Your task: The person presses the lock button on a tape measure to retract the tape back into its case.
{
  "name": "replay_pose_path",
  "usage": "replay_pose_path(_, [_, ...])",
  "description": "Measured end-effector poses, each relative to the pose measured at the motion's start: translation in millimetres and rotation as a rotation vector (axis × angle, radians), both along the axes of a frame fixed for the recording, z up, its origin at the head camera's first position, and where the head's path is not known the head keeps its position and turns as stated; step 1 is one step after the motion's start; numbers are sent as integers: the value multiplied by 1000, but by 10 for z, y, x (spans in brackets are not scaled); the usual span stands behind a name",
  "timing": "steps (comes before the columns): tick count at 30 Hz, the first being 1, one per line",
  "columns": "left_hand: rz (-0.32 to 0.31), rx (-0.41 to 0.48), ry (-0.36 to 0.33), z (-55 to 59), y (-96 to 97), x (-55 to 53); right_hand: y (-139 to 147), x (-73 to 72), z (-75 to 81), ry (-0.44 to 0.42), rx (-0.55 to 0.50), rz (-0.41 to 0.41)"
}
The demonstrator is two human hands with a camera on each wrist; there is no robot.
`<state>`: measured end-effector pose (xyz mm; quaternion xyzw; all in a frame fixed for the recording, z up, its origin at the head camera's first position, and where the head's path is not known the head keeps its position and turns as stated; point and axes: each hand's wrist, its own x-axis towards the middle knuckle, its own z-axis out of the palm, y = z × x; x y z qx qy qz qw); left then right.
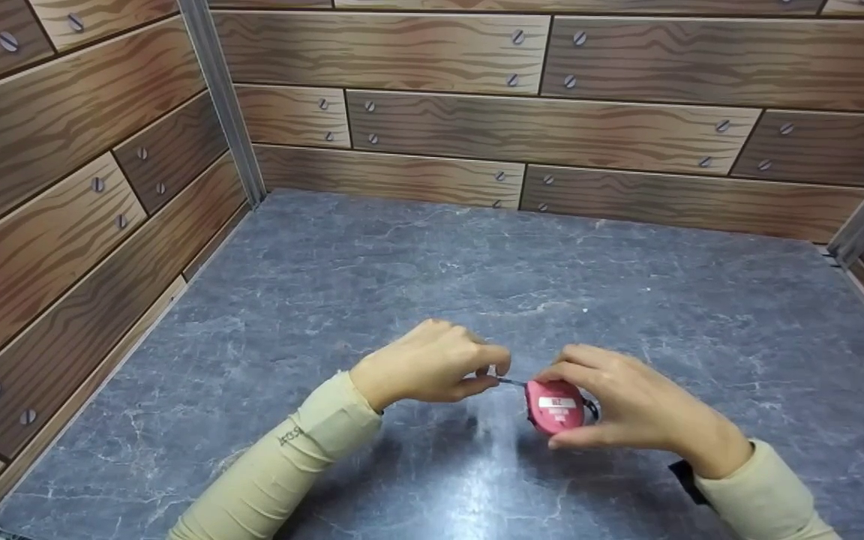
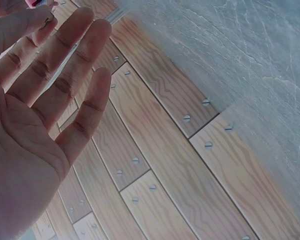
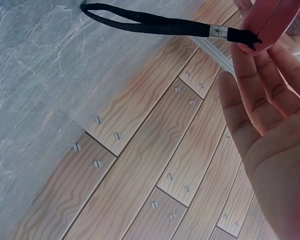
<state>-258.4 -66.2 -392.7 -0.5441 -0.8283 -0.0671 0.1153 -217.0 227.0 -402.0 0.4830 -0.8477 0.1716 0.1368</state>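
A pink-red tape measure (image 1: 556,420) with a white label on its face is in the middle front of the head view. My right hand (image 1: 627,401) grips its case, fingers along the far edge and thumb at the near edge. A short length of tape blade (image 1: 512,382) runs from the case to my left hand (image 1: 432,364), which pinches its end between thumb and index finger. In the left wrist view the other fingers (image 2: 65,82) are spread loosely. The black wrist strap (image 3: 145,22) hangs from the case in the right wrist view.
A grey marbled tabletop (image 1: 432,255) lies under both hands. Wood-plank patterned walls (image 1: 439,124) rise at the back and on the sides, with metal posts (image 1: 226,105) in the corners. Light reflects off the tabletop near the front.
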Motion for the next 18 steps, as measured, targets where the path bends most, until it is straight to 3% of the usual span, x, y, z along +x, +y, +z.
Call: replay_pose_path(18, [-23,-35,-31,-7,17,-10,-2,-16,-15,-10,9,-11])
